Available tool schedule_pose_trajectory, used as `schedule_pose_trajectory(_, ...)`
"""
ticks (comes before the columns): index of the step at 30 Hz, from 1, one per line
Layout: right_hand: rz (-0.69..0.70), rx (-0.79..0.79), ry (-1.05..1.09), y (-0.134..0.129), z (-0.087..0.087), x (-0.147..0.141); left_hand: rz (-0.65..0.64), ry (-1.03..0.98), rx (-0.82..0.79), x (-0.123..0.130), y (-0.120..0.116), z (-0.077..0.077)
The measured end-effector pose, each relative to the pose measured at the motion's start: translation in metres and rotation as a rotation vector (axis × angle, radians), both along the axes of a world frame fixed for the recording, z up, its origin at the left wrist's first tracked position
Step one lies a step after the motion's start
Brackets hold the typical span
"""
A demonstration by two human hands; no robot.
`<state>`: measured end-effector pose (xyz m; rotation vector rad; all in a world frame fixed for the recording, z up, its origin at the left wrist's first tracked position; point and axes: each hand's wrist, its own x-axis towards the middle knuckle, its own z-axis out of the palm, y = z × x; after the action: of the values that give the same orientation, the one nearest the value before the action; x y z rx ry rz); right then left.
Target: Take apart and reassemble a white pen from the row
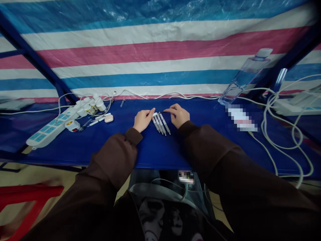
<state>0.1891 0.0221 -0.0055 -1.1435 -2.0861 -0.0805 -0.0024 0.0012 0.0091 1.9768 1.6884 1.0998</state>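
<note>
While the right hand [179,115] pinched a thin dark rod [166,111] just above a fanned row of pens [161,124] on the blue counter [112,147], the left hand [142,119] lay open beside them, a light, steady pinch suiting such slender work.

We have a striped plastic tarp [160,57] stretched behind a blue metal frame [32,57], and a blue table cover [75,147] below it. On the left lies a white power strip [47,131] with plugs [87,106] crowded at its end, a small white case [108,118] just beside them. On the right, we find a tilted plastic bottle [244,77], a blurred patch [240,117], tangled white cables [283,134] and another power strip [296,105]. A red stool [27,201] stands on the floor at lower left.
</note>
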Motion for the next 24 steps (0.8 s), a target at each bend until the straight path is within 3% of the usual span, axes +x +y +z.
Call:
schedule_pose_trajectory(5, 0.002, -0.130, 0.366, 0.010, -0.010, 0.000, -0.137, -0.523, -0.206, -0.002, 0.008, -0.003)
schedule_pose_trajectory(8, 0.067, -0.316, 0.705, 0.018, -0.015, -0.003, -0.253, -0.825, -0.363, -0.004, 0.012, -0.002)
schedule_pose_trajectory(11, 0.129, -0.478, 0.929, 0.024, -0.018, -0.006, -0.287, -1.023, -0.433, -0.005, 0.015, 0.000)
schedule_pose_trajectory(15, 0.160, -0.554, 1.052, 0.027, -0.021, -0.005, -0.269, -1.072, -0.407, -0.005, 0.018, -0.001)
schedule_pose_trajectory(24, 0.218, -0.602, 1.083, 0.023, -0.017, -0.005, -0.275, -1.080, -0.340, -0.008, 0.021, -0.002)
